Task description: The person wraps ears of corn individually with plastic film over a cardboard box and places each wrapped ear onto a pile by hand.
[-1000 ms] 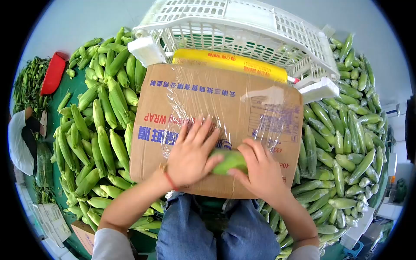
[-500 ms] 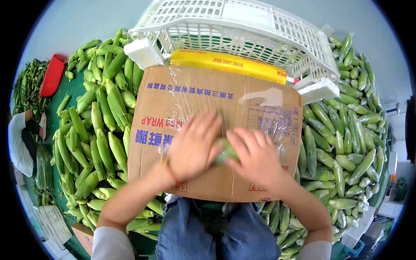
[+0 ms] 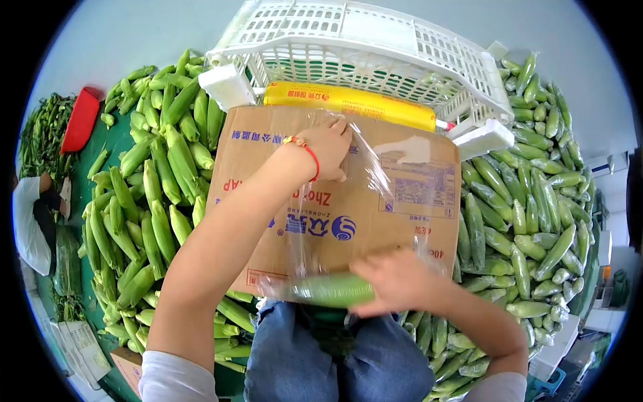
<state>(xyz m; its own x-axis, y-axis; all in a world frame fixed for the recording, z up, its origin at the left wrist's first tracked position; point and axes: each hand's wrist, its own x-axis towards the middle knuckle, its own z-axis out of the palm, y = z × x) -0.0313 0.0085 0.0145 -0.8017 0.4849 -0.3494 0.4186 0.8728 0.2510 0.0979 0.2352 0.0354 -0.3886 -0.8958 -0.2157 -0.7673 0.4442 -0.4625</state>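
One long green corn ear in clear plastic film (image 3: 325, 290) is at the near edge of a brown cardboard box (image 3: 395, 234), grasped in the right hand's (image 3: 394, 284) fingers. The left hand (image 3: 323, 149) is near a yellow cylindrical roll (image 3: 351, 105); whether its fingers grip anything is unclear.

Pale grey wall (image 3: 154, 33), green floor (image 3: 119, 144), bright light

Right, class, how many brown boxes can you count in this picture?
2: the big box in the middle, and the other box at the lower left, only partly in view. More may be hidden.
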